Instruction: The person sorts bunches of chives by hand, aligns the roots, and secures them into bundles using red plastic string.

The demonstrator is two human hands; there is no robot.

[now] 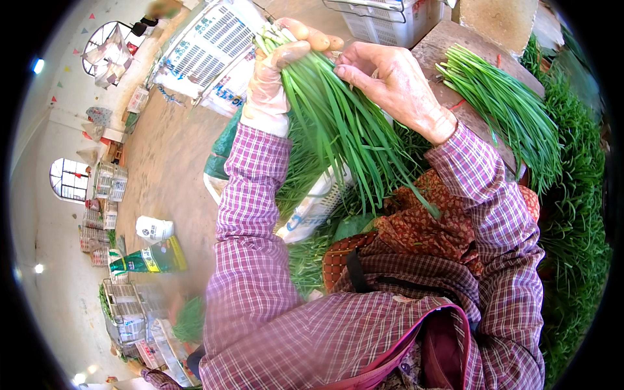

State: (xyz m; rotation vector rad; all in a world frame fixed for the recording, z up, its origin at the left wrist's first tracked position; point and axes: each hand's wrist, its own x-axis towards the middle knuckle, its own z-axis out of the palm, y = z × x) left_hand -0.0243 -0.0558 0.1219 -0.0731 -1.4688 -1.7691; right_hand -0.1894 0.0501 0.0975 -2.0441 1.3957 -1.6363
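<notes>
My left hand [287,53], in a thin translucent glove, grips a bunch of long green garlic chives [341,112] by its pale stem ends at top centre; the leaves hang down and to the right. Close beside the stems is my bare right hand [385,78], its thumb and fingertips pinched close together; whether something thin is between them cannot be told. A second bunch of chives [507,107] lies on a wooden board [473,112] at the right, its stems toward the top. Thin red strips show on the board near that bunch.
Loose greens [575,204] are heaped along the right edge. Below my hands is a white plastic crate [317,204] among more greens. White crates [204,48] stand at upper left, and another crate [390,19] at the top. A green and yellow bag [161,256] lies on the floor.
</notes>
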